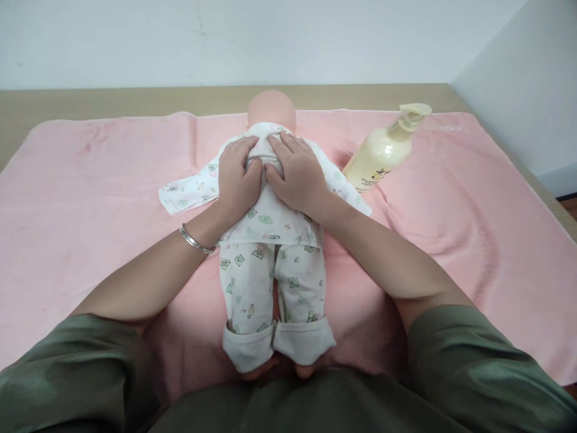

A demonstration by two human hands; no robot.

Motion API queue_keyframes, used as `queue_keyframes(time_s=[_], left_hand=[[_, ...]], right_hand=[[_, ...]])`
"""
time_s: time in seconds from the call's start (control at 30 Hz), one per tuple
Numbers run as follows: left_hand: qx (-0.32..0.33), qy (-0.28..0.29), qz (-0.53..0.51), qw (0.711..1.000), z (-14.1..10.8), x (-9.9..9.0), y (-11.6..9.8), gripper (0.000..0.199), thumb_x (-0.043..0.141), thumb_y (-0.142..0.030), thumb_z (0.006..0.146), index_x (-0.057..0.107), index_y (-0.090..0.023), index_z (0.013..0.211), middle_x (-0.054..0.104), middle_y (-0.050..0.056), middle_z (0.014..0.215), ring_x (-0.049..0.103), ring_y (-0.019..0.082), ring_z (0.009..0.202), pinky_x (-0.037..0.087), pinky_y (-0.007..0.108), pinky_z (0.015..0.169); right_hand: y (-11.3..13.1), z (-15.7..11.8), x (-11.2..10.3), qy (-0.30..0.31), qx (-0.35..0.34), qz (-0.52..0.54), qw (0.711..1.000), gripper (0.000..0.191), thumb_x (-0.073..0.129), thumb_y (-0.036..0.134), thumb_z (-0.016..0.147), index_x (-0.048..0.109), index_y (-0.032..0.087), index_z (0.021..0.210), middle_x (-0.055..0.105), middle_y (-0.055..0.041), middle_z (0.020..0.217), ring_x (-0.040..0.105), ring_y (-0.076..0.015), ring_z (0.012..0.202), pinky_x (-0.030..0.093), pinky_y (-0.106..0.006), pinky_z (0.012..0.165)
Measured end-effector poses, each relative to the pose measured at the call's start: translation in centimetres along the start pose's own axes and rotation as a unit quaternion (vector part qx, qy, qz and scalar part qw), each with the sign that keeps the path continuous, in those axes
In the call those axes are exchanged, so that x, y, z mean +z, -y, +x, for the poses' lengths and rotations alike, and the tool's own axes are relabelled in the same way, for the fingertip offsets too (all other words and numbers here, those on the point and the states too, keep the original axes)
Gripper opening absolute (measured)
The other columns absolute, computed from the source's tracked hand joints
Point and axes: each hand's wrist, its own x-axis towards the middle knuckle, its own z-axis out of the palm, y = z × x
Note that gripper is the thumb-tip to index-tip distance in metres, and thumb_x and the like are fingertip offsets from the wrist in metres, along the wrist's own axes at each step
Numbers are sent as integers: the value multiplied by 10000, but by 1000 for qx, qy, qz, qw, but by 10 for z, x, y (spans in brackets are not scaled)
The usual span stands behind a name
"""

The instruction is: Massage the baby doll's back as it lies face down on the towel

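A baby doll (271, 109) lies face down, its head pointing away from me. It wears a white printed top (274, 225) and matching trousers (250, 282) with turned-up cuffs. My left hand (238, 177) rests flat on the left of the doll's upper back, fingers stretched out. On the right of the upper back lies my right hand (300, 171), its fingers spread over the cloth. The two thumbs come close together near the middle of the back. Both of the doll's sleeves stretch out sideways, and its feet show only partly below the cuffs.
Under the doll is a pink blanket (103, 240) covering much of a wooden table (135, 99). A cream pump bottle (381, 153) is on the blanket, close to the doll's right-hand sleeve. A pale wall (288, 42) stands behind the table.
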Motion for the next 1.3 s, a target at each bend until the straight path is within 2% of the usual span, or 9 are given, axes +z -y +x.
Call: queue_keyframes(time_s=[0.2,0.47,1.13,1.3], left_hand=[[3,-2,5,1000,1,0,1,463,547,-167,844,688,-248,1278,741,46,1365,626,308,1382,435,455,1294],[8,0,16,1000,0,0,-2,474,533,-162,841,687,-247,1281,746,50,1347,637,309,1362,451,461,1279],[-2,-1,7,1000,-1,-1,-4,428,551,-172,867,695,-255,1261,741,40,1354,622,300,1383,421,442,1305],[-4,-5,1,1000,-1,0,-4,403,560,-206,878,694,-276,1251,745,41,1349,621,308,1385,424,454,1304]], right_hand=[[1,0,-2,15,5,-19,1000,584,294,366,1101,446,76,1584,492,-164,1649,417,-336,1578,342,-545,1351],[-1,0,0,-5,1,6,1000,592,330,370,1079,473,69,1569,498,-168,1650,428,-330,1575,347,-550,1350],[2,0,-3,16,7,-14,1000,577,316,347,1085,448,64,1570,494,-178,1645,416,-337,1574,337,-540,1350],[1,-1,-2,0,2,5,1000,587,317,374,1075,466,91,1567,500,-163,1649,428,-344,1568,346,-566,1342]])
